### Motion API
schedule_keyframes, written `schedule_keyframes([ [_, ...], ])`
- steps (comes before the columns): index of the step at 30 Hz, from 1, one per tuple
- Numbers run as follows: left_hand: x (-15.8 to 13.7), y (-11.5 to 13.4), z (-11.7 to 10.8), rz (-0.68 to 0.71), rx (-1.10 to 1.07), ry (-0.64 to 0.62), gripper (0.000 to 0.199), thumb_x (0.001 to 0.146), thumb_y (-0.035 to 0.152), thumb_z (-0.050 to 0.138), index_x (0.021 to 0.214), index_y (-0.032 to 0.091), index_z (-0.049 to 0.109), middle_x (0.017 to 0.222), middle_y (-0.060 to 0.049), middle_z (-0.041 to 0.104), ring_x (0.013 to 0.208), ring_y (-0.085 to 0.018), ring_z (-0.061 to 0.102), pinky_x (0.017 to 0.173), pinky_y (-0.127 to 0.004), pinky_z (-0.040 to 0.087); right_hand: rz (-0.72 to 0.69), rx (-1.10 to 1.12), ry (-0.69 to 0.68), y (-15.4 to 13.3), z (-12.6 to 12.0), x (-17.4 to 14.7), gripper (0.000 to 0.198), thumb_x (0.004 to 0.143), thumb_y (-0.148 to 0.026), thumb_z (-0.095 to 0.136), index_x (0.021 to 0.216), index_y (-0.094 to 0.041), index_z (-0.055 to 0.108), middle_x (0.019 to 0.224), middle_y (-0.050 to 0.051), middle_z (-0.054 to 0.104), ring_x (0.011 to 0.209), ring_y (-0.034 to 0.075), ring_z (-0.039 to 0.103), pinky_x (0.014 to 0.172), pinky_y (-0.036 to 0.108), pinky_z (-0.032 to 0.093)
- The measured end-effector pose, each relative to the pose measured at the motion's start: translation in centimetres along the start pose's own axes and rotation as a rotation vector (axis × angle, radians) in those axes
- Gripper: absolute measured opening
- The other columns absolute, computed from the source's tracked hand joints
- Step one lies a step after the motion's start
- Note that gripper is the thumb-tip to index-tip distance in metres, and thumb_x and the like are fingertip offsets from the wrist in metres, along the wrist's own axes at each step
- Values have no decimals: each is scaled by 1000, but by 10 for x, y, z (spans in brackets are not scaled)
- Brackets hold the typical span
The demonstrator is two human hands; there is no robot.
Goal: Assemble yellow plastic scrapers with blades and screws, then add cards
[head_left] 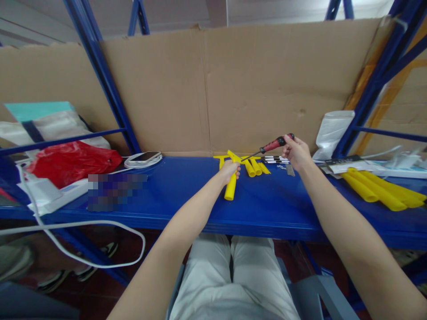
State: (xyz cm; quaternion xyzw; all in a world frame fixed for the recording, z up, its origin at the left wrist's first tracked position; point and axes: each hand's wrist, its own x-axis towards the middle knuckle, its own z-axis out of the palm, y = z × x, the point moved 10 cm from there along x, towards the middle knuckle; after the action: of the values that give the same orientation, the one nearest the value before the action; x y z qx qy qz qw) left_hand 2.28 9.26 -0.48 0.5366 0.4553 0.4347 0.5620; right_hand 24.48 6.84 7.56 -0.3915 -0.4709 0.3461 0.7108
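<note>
One screwdriver (274, 145), one phone (147, 157), one red bag (76, 162) and at least six yellow tools (230, 190) show.

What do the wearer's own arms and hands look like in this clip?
The left hand and right hand show no gloves. Both the left forearm and right forearm are bare, with no sleeve, watch or bracelet visible. Pale trousers show below.

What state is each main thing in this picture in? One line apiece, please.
Yellow T-shaped piece: held
Screwdriver: held slanting, tip lower than handle
Left hand: grip closed around the piece
Right hand: grip closed on the screwdriver
Red bag: crumpled
White cable: coiled
Phone: lying flat
</note>
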Motion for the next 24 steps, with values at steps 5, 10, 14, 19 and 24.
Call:
schedule_keyframes([
  [5,1,-1,-1,-8,4,8,15,80,5,41,74,19,39,47,8,37,32,-5,33,38,-18,26,-30,3,-11,-3,2,0,38,64,-45,73,71,-21,45,38,-12,32,31,5,35,32,17,32],
  [10,2,-1,-1,-2,20,6,15,82,6,39,74,19,39,47,8,37,32,-5,32,38,-19,26,-71,12,51,-3,-4,1,45,61,-46,75,67,-22,38,39,-13,28,31,4,32,31,17,31],
  [14,0,1,2,14,6,-12,14,82,6,40,74,18,40,48,8,38,32,-4,32,38,-18,25,-85,29,141,0,-15,4,47,60,-48,73,64,-23,34,38,-13,25,31,4,30,30,18,29],
  [19,-2,2,1,6,-16,11,14,81,6,42,74,18,39,48,8,38,32,-3,33,38,-17,25,-129,-15,193,-3,-22,5,46,61,-46,71,61,-23,31,38,-12,25,30,5,29,28,19,26],
  [24,-1,2,-3,16,-34,38,15,80,6,42,74,18,39,49,8,39,33,-3,34,38,-17,25,-78,-68,126,4,-8,1,40,61,-42,72,60,-22,37,36,-11,29,28,5,29,28,19,24],
])
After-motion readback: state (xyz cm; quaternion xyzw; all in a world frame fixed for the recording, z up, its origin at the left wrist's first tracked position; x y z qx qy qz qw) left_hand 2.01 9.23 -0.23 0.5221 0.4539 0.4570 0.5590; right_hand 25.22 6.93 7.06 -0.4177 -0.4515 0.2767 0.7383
